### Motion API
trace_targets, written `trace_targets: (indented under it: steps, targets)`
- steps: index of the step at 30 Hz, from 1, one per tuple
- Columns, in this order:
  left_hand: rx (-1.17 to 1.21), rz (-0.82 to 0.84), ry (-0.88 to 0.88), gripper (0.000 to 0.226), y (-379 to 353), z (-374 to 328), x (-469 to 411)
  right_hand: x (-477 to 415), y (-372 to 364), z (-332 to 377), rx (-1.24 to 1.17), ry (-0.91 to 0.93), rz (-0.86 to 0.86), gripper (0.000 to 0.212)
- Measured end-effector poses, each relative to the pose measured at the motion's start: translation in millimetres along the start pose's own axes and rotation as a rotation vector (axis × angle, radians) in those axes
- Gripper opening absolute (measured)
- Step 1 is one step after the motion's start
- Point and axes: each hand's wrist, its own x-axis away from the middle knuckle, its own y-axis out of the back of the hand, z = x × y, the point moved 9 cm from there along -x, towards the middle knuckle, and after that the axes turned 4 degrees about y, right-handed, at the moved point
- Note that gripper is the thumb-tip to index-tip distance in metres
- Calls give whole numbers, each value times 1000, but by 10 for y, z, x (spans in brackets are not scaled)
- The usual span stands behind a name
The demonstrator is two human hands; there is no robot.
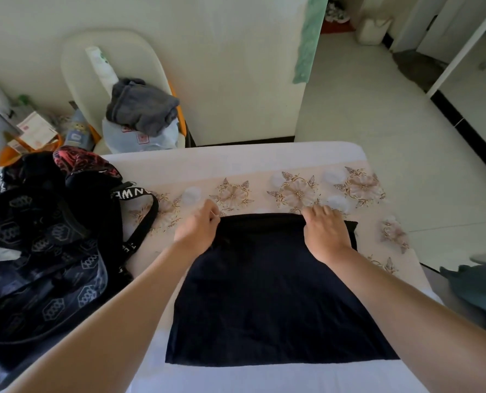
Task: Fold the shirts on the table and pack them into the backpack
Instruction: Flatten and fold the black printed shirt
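Gripping the shirt (264, 293) along its far edge, both hands work at the cloth's 12 o'clock end. The left hand (198, 226) appears to pinch the far-left corner. The right hand (325, 231) has fingers curled over the edge near the far-right corner.

The shirt is dark and lies flat on the bench (264, 163) as a narrowed panel. Its long axis runs 12 to 6, with the near hem at the person's side. The hands are well apart, one at each end of the far edge.

Judgement: the next fold likely draws that edge toward 6, halving the length.

The backpack (37, 251) lies at the shirt's 9 o'clock, near it, so the left hand is the closer one for packing. A strap trails toward the left hand and looks clear of the shirt.
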Motion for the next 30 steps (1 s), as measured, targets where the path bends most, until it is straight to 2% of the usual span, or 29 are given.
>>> trace_targets:
  steps: [1, 3, 4, 6, 8, 12, 13, 14, 16, 18, 20, 22, 25, 27, 28, 30]
  targets:
    - [-129, 41, -23, 19, -57, -13, -13, -4, -100, -10, 38, -11, 87, 34]
    - [-417, 268, 12, 46, -349, 162, -5, 17, -290, -58, 65, -52, 236, 29]
    - [-532, 308, 19, 50, -419, 243, -15, 32, -350, -82, 62, -71, 277, 28]
    - [-619, 211, -47, 38, -368, 273, -122, 28, -368, -117, 67, -88, 285, 29]
    - [-542, 57, -78, 28, -193, 239, -202, 8, -330, -146, 99, -74, 257, 27]
    - [-723, -137, -7, 33, 93, 325, -189, -45, -330, -195, 108, -51, 191, 27]
    - [-758, -181, 7, 42, 101, 363, -164, -46, -316, -199, 96, -56, 151, 32]
    - [-727, -225, -18, 52, 88, 343, -121, -30, -306, -202, 80, -65, 107, 39]
    - [-562, -246, -192, 56, -83, 130, -11, 78, -270, -206, 13, -113, 38, 50]
    - [-401, -173, -404, 50, -371, -165, 111, 267, -215, -227, -85, -205, -28, 55]
    - [-348, -27, -482, 49, -705, -371, 187, 495, -211, -323, -174, -344, -68, 59]
    - [-466, 118, -419, 57, -1034, -430, 196, 721, -251, -551, -298, -538, -96, 61]
    - [-656, 123, -185, 60, -1204, -449, 157, 935, -423, -995, -578, -842, -46, 57]
    - [-618, 58, -102, 57, -1196, -595, 144, 931, -476, -1158, -648, -836, 13, 56]
    - [-595, 12, -127, 54, -1197, -724, 143, 916, -534, -1204, -666, -807, 59, 53]
    - [-518, -82, -294, 46, -1225, -1063, 140, 898, -572, -1229, -657, -754, 129, 43]
